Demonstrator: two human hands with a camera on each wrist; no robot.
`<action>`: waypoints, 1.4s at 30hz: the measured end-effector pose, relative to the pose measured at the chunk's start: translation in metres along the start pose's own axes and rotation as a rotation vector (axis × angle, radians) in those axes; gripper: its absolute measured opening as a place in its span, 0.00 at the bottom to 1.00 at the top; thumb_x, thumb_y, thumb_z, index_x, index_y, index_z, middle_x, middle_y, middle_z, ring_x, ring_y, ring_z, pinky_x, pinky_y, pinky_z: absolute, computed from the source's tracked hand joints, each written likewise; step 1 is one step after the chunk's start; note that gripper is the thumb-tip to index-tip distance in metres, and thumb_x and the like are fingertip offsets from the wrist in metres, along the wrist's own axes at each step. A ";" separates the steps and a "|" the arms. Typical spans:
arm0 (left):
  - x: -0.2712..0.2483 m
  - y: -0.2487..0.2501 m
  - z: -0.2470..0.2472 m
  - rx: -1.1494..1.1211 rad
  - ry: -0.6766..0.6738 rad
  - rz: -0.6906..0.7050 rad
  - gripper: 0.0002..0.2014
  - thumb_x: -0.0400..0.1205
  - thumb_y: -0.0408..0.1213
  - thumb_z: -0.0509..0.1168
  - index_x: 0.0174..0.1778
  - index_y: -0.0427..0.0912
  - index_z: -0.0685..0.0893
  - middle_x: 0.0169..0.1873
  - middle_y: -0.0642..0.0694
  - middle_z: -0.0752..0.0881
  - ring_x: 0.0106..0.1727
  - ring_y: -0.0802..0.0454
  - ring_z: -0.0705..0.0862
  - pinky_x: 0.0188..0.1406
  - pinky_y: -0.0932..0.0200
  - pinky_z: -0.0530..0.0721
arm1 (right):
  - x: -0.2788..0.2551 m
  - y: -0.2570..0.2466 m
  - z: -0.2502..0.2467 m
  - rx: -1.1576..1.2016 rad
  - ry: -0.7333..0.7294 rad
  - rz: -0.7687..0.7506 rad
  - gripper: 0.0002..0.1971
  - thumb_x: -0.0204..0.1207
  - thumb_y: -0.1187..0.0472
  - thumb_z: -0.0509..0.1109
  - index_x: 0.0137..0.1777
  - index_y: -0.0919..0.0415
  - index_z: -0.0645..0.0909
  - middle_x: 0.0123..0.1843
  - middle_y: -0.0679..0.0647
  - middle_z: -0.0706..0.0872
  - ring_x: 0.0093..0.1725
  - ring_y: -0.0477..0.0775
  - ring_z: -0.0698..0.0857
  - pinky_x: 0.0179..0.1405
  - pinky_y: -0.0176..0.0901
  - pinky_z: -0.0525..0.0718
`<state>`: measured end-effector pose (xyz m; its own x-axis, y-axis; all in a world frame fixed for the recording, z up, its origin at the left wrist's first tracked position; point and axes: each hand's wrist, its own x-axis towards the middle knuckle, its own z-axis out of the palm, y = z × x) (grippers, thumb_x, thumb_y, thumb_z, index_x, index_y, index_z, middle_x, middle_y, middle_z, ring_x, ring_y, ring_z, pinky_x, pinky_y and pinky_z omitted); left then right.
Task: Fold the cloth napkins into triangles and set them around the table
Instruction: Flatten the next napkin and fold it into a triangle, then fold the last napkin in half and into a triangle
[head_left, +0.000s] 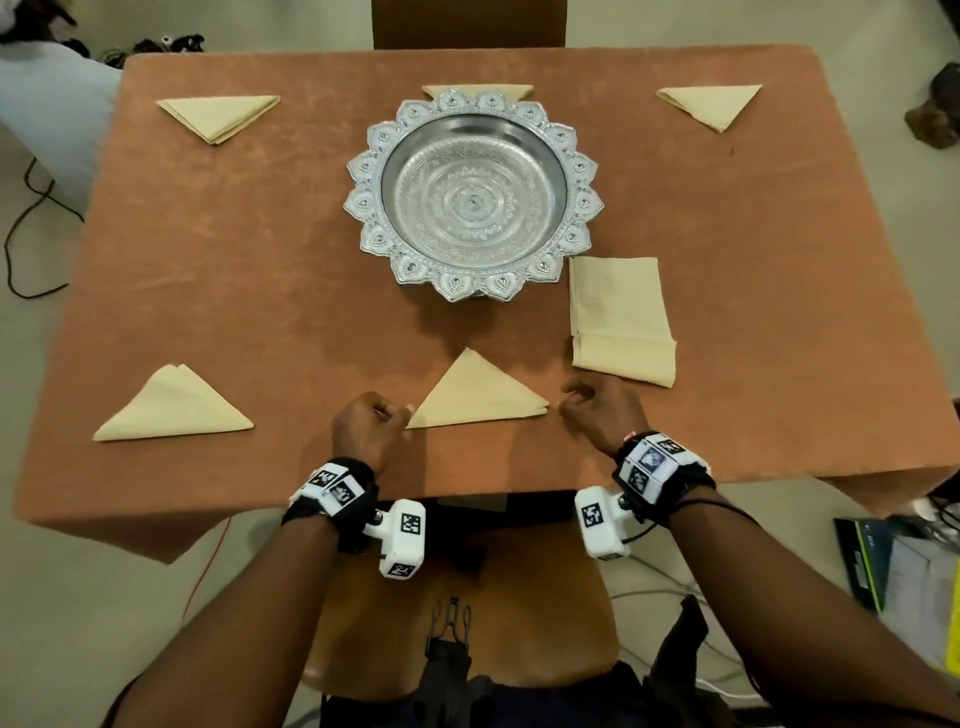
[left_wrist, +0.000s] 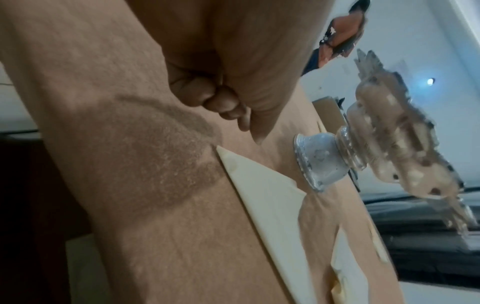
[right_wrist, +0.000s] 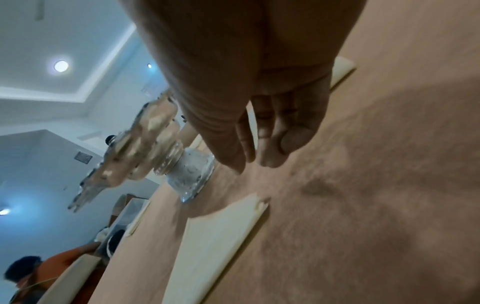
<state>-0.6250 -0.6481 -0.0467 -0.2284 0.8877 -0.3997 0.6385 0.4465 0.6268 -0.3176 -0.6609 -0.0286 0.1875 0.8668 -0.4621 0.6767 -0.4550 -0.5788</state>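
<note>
Low in the centre of the head view, the left hand (head_left: 366, 423) and right hand (head_left: 597, 410) sit at either end of a folded triangle napkin (head_left: 475, 395), whose long base runs left to right along the near edge of the desk (head_left: 260, 260) and whose tip points up the frame toward the silver bowl (head_left: 472, 195). The left hand's fingers are curled in, close beside the triangle's left corner; the left wrist view shows them bunched with nothing between them. The right hand is just off the right corner, its fingers loosely bent and, in the right wrist view, hanging free of the cloth, holding nothing.

Further up and to the right of centre lies the one napkin not yet made into a triangle, a rectangular napkin (head_left: 621, 319), its long axis running up the frame, just beside the bowl's lower right rim. It lies directly beyond the right hand, so that hand is clearly the nearer one for a reach.

Four more triangles lie at the lower left (head_left: 174, 408), upper left (head_left: 221, 117), top centre behind the bowl (head_left: 478, 91) and upper right (head_left: 709, 104).
</note>
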 end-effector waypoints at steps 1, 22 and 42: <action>-0.006 -0.001 0.002 -0.024 0.019 -0.003 0.11 0.75 0.46 0.75 0.33 0.44 0.84 0.32 0.50 0.87 0.37 0.49 0.84 0.39 0.58 0.78 | -0.004 0.008 -0.012 0.018 -0.023 -0.007 0.07 0.70 0.60 0.73 0.47 0.51 0.87 0.36 0.48 0.88 0.35 0.50 0.86 0.45 0.45 0.85; -0.090 0.054 0.083 -0.430 -0.289 0.009 0.09 0.81 0.40 0.71 0.35 0.43 0.84 0.26 0.46 0.84 0.24 0.54 0.79 0.26 0.61 0.77 | -0.124 0.130 -0.086 0.087 0.081 0.123 0.06 0.76 0.57 0.74 0.38 0.54 0.87 0.26 0.53 0.88 0.19 0.38 0.79 0.31 0.40 0.74; -0.021 0.211 0.191 -0.162 0.131 -0.181 0.13 0.83 0.36 0.64 0.58 0.35 0.88 0.58 0.34 0.88 0.61 0.37 0.84 0.59 0.55 0.78 | -0.011 0.228 -0.243 0.068 -0.083 -0.036 0.04 0.77 0.59 0.74 0.41 0.53 0.87 0.27 0.51 0.88 0.26 0.52 0.85 0.29 0.44 0.81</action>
<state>-0.3451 -0.5943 -0.0338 -0.4278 0.7940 -0.4320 0.4554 0.6021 0.6558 0.0075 -0.7250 0.0075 0.1019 0.8643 -0.4926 0.6315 -0.4388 -0.6392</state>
